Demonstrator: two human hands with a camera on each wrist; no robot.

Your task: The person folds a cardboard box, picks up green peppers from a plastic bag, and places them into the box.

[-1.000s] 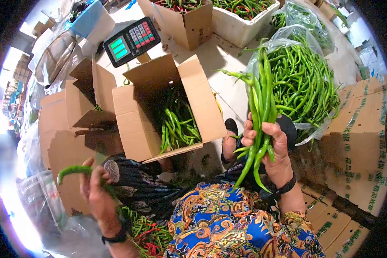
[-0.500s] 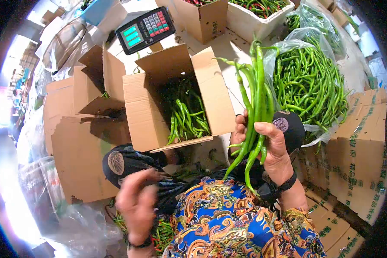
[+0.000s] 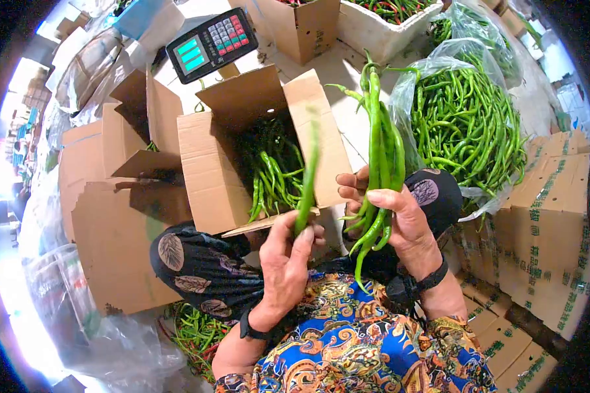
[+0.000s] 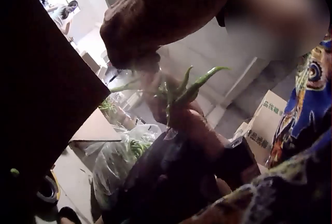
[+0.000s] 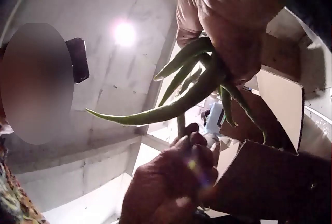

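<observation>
My left hand pinches the lower end of a single long green chili pepper, which stands upright and blurred over the box edge. To its right, my right hand grips a bunch of long green chili peppers, stems up, with the thumb across the front. The right wrist view shows the pepper tips sticking out below the right hand, with the left hand close underneath. An open cardboard box holding green peppers sits just beyond my left hand.
A plastic bag heaped with green peppers stands at the right, by stacked cartons. Behind the box are a scale display and a white foam box. More peppers lie low at the left, near clear plastic.
My left hand, holding a pepper at far left a second ago and seemingly bare half a second ago, has swung right beside the bunch with a pepper in it. My right hand keeps its grip.
</observation>
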